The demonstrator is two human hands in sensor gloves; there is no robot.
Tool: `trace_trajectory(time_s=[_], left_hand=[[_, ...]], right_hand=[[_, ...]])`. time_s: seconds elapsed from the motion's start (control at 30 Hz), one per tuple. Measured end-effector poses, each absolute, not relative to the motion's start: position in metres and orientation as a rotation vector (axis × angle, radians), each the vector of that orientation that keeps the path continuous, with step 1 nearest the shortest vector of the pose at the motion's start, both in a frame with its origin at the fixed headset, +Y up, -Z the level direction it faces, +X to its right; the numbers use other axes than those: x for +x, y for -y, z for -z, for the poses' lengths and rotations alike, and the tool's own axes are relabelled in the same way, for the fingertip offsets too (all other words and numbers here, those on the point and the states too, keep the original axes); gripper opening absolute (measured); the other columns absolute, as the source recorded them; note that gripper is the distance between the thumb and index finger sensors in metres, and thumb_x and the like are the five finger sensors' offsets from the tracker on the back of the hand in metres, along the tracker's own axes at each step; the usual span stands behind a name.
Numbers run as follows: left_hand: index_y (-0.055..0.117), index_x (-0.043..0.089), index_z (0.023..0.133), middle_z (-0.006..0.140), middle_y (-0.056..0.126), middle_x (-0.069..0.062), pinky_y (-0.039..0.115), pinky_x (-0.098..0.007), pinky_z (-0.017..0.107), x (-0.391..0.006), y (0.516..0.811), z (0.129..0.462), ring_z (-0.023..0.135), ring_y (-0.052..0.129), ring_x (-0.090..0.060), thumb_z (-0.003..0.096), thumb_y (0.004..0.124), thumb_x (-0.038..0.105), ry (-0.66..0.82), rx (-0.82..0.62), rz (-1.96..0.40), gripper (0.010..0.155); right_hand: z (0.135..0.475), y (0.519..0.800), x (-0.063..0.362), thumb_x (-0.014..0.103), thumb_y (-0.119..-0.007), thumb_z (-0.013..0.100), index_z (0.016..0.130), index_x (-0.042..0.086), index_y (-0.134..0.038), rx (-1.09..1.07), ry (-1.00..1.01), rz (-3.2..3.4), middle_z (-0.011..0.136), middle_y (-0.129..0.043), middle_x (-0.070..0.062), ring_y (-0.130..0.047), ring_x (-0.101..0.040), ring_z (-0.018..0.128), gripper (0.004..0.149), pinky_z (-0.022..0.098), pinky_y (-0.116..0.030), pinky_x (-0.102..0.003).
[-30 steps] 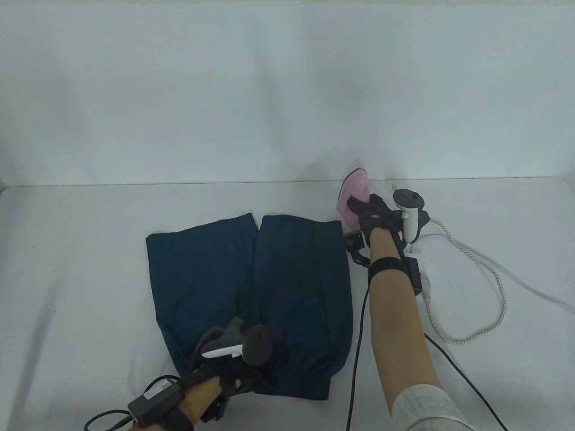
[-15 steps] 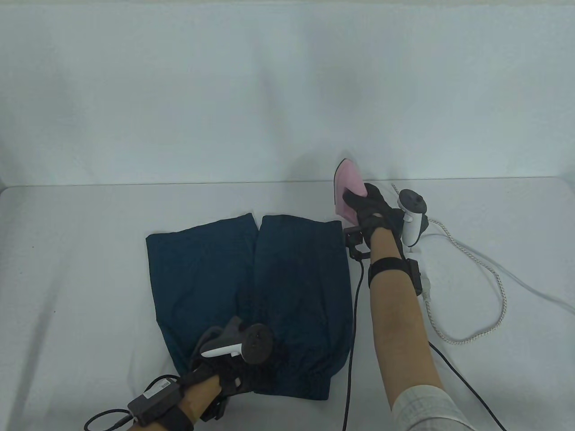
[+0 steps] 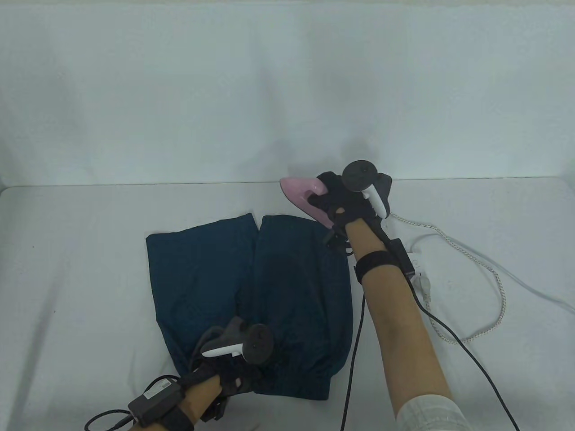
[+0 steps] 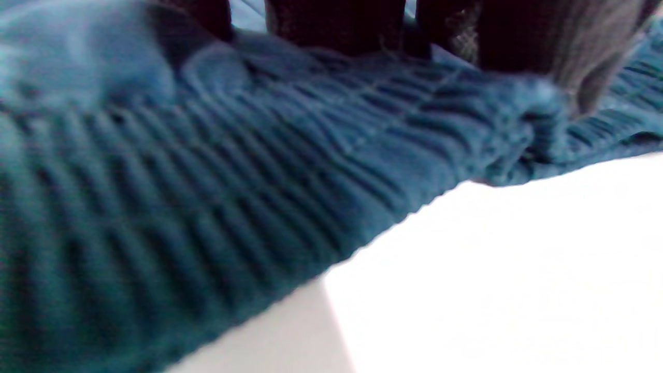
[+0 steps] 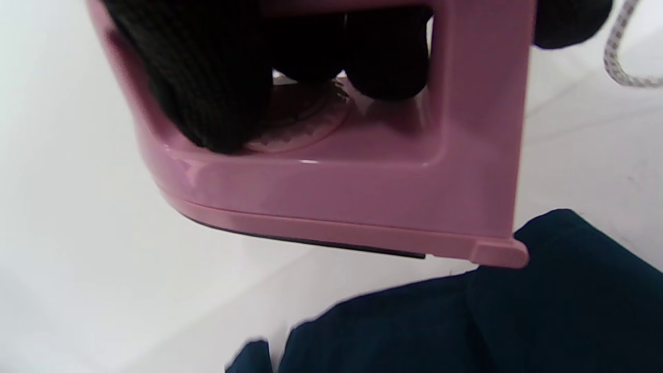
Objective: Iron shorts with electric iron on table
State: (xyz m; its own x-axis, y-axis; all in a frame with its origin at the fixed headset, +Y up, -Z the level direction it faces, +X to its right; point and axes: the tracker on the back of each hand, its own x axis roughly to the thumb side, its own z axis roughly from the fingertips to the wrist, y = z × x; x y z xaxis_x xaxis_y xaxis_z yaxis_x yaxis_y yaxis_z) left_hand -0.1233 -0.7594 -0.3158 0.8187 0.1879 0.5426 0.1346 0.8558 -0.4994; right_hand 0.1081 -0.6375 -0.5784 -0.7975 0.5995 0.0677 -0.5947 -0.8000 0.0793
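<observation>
White-draped desk (image 3: 90,269), dark blue shorts (image 3: 251,292) flat at centre. Right hand (image 3: 343,202) gripping pink iron (image 3: 303,191) above far hem; soleplate hidden. Left hand (image 3: 229,372) pressing waistband, fingers (image 4: 336,23) cut off, curl unclear.

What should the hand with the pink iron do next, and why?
Probably lower the pink iron onto the right leg of the shorts. The right hand holds it by the handle, soleplate in the air above the hem, while the left hand presses on the waistband.
</observation>
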Motion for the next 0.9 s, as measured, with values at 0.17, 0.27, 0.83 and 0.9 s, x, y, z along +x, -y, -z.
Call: trace_trajectory(time_s=[0.17,0.27,0.83,0.9], left_hand=[[0.051,0.046,0.107,0.108,0.05,0.009,0.049,-0.061,0.075,-0.123,0.76,0.316,0.091,0.061,-0.02,0.0434,0.082,0.057,0.618,-0.555,-0.029,0.072],[0.051,0.046,0.107,0.108,0.05,0.009,0.049,-0.061,0.075,-0.123,0.76,0.316,0.091,0.061,-0.02,0.0434,0.082,0.057,0.617,-0.554,-0.029,0.072],[0.051,0.046,0.107,0.108,0.05,0.01,0.049,-0.06,0.075,-0.123,0.76,0.316,0.092,0.06,-0.019,0.0434,0.082,0.057,0.612,-0.56,-0.029,0.072],[0.051,0.046,0.107,0.108,0.05,0.01,0.048,-0.06,0.075,-0.123,0.76,0.316,0.092,0.06,-0.019,0.0435,0.082,0.057,0.612,-0.561,-0.028,0.072]], right_hand=[[0.58,0.645,0.061,0.046,-0.098,0.041,0.09,0.035,-0.072,0.253,-0.139,-2.648,0.079,-0.084,0.01,-0.092,-0.016,0.063,0.056,0.044,-0.078,-0.057],[0.58,0.654,0.036,0.047,-0.098,0.041,0.09,0.034,-0.072,0.321,-0.179,-2.714,0.079,-0.084,0.009,-0.093,-0.015,0.061,0.057,0.041,-0.079,-0.055],[0.582,0.701,0.0,0.047,-0.098,0.04,0.091,0.036,-0.072,0.384,-0.289,-2.856,0.079,-0.085,0.01,-0.095,-0.011,0.057,0.058,0.035,-0.081,-0.048],[0.582,0.7,0.001,0.047,-0.098,0.04,0.091,0.037,-0.072,0.395,-0.289,-2.885,0.079,-0.085,0.011,-0.095,-0.011,0.057,0.059,0.035,-0.081,-0.047]])
